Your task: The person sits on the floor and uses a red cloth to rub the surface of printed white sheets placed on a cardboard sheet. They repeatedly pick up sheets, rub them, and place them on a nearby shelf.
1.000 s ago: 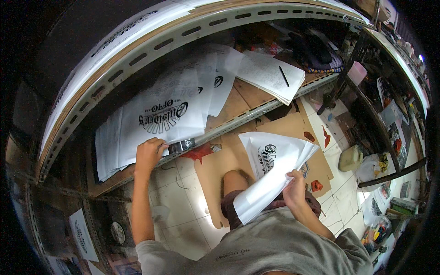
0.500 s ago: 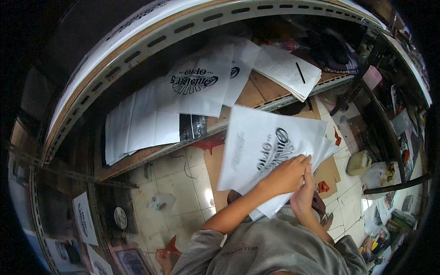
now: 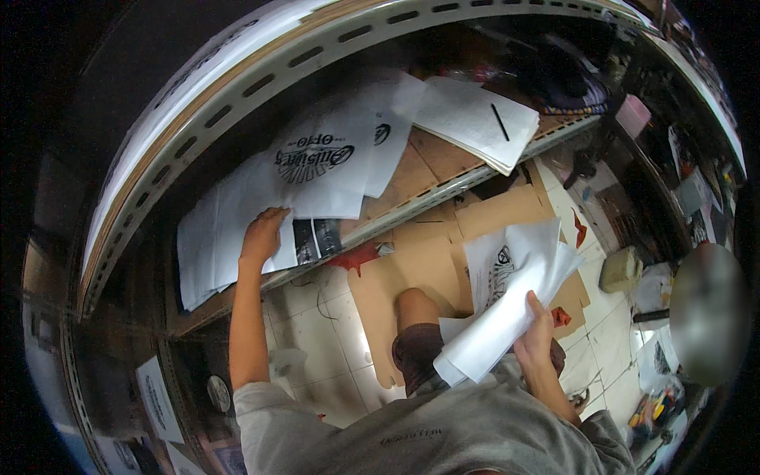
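Note:
My left hand (image 3: 264,235) reaches over the lower shelf, its fingers closed at the near edge of a white printed sheet (image 3: 328,190). That sheet overlaps a row of similar white sheets (image 3: 210,245) on the shelf, with a black plastic strip (image 3: 326,237) showing under its edge. In front of my body, my right hand (image 3: 537,331) grips several white printed sheets (image 3: 513,297), thumb on top and the rest of the fingers hidden underneath. These sheets bend over into a loose roll, with part of the black print visible.
A paper stack (image 3: 479,123) with a black pen (image 3: 500,123) lies farther right on the wooden shelf (image 3: 408,170). The metal beam (image 3: 277,67) of an upper shelf arches above. Brown cardboard (image 3: 376,309) covers part of the tiled floor. A yellowish jerrycan (image 3: 621,270) stands at right.
My left hand has left the held sheets and moved left to the sheets on the shelf. The sheets in my right hand now curl over, and my knee shows below.

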Demonstrator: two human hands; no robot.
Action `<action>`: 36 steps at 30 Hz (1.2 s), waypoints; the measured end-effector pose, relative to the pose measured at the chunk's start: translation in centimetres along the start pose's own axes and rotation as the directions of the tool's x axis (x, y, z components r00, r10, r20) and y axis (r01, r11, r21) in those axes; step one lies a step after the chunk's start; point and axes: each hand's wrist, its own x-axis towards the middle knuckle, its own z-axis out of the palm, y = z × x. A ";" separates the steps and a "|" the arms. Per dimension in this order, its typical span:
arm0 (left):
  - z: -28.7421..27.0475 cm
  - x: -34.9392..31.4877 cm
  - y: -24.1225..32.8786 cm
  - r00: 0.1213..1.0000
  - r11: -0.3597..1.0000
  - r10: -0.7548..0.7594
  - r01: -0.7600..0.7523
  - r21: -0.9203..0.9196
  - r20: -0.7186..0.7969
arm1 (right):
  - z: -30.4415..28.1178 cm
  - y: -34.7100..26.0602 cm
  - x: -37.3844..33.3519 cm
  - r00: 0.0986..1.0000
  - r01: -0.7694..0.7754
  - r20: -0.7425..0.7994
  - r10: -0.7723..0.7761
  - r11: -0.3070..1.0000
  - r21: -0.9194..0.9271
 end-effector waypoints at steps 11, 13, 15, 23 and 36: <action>2.2 1.6 4.4 0.923 0.981 0.167 -0.121 0.150 -0.348 | -0.8 3.7 1.7 0.980 0.144 -0.111 -0.165 0.974 -0.174; -2.8 1.2 14.5 0.954 0.983 0.167 -0.141 0.120 -0.248 | 0.1 5.0 2.5 0.988 0.115 -0.085 -0.126 0.986 -0.119; -3.8 0.0 22.8 0.982 0.963 0.182 -0.166 0.211 -0.056 | 1.8 4.5 1.1 0.993 0.091 -0.067 -0.095 0.994 -0.061; 3.0 -2.6 42.9 0.834 0.768 0.539 -0.543 -0.340 -0.113 | 2.8 4.1 0.1 0.987 0.161 -0.005 -0.161 0.986 0.035; -3.5 10.8 21.8 0.939 0.920 0.245 -0.304 -0.249 -0.242 | 0.8 0.2 -0.1 0.989 0.121 -0.087 -0.116 0.991 0.063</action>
